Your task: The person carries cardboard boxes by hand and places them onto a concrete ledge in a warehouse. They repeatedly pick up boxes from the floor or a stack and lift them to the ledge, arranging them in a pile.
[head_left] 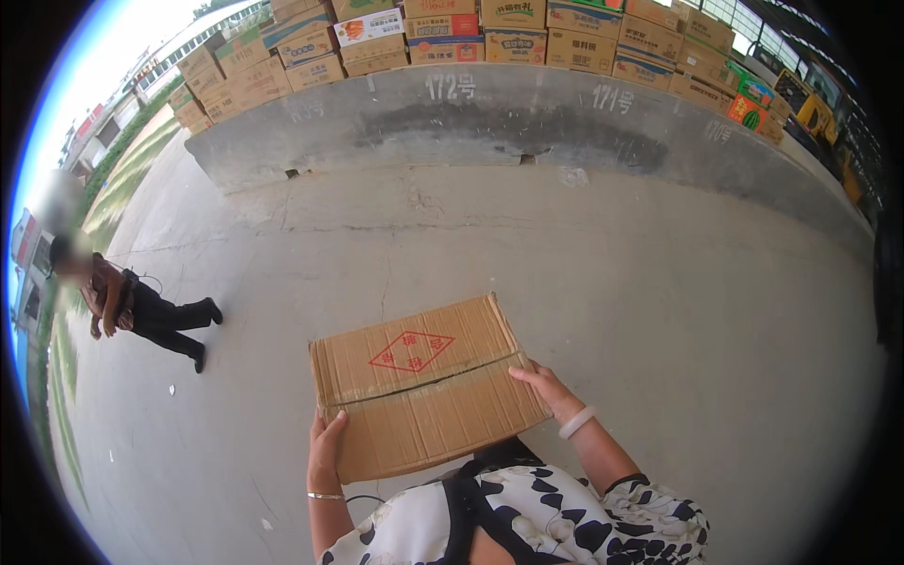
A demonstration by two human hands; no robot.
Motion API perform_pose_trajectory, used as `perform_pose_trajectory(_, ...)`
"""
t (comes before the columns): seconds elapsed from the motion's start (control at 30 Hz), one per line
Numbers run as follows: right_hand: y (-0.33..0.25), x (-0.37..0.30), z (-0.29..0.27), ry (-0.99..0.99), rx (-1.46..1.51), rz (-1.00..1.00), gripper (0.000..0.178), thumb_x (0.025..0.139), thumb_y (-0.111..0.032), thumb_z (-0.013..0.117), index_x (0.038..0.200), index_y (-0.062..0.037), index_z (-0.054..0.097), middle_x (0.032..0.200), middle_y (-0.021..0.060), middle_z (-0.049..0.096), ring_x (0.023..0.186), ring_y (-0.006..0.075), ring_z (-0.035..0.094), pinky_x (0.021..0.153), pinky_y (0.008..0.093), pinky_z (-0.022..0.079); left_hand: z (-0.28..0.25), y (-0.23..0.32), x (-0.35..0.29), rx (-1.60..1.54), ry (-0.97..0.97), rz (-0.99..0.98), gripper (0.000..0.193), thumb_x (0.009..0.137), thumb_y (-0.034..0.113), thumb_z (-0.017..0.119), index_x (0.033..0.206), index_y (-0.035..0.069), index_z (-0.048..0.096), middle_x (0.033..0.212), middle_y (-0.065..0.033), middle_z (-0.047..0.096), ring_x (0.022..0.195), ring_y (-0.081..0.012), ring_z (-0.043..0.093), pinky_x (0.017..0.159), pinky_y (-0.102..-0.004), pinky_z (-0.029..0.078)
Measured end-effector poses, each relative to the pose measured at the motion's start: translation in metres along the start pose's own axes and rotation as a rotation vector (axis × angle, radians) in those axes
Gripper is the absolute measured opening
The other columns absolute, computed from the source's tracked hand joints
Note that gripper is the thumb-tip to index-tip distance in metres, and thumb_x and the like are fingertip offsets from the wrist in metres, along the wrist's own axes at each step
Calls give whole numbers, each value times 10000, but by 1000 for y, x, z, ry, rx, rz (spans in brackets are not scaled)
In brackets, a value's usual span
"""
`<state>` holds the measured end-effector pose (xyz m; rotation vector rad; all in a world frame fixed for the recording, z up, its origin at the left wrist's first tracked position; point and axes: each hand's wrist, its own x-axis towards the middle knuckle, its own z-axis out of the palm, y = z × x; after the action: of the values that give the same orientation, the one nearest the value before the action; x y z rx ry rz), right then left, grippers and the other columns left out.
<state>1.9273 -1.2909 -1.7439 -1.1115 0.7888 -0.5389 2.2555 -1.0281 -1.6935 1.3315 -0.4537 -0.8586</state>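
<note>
A brown cardboard box (428, 433) with a red diamond-shaped print on its top is held in front of my body, above the floor. Its two top flaps meet along a seam that runs from side to side, with a narrow dark gap. My left hand (326, 441) grips the left side, thumb on top near the seam. On the opposite side my right hand (544, 384) grips the edge, its thumb lying on top close to the seam. The fingers of both hands are partly hidden under the box.
Ahead stands a low grey concrete wall (395, 113), with many stacked cardboard boxes (447, 26) on or behind it. A person (141, 301) in dark trousers stands on the concrete floor (659, 311) at the left. Yellow machinery (815, 115) shows at the far right.
</note>
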Motion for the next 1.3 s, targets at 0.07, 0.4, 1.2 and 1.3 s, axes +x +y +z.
perform_pose_trajectory(0.07, -7, 7, 1, -58, -10, 4, 627, 955, -317, 658, 1453, 18, 477, 1347, 119, 613, 1235, 201, 587, 1051, 342, 458, 6, 9, 6, 24, 36, -25, 519, 961, 75, 593, 1452, 10, 440, 1345, -114, 592, 1222, -228, 589, 1052, -356, 467)
perform_pose_trajectory(0.4, -71, 52, -21, -61, 43, -18, 586, 960, -302, 653, 1428, 16, 500, 1322, 112, 628, 1199, 188, 605, 1036, 337, 467, 45, 19, 61, -50, 24, 41, 573, 939, 88, 615, 1473, 5, 424, 1343, -131, 590, 1203, -219, 591, 1033, -339, 475)
perform_pose_trajectory(1.2, -76, 83, -50, 354, 258, -38, 622, 949, -294, 686, 1448, 18, 485, 1336, 117, 627, 1208, 194, 609, 1026, 328, 472, 116, 51, 238, 55, -299, -138, 639, 943, 115, 636, 1511, -5, 369, 1364, -141, 575, 1220, -232, 584, 1028, -342, 477)
perform_pose_trajectory(1.3, -74, 98, -49, 289, 265, -22, 628, 952, -293, 682, 1454, 24, 476, 1341, 120, 625, 1210, 198, 611, 1030, 330, 471, 111, 60, 238, 55, -283, -154, 632, 944, 113, 633, 1508, -7, 374, 1369, -144, 573, 1217, -238, 588, 1022, -351, 484)
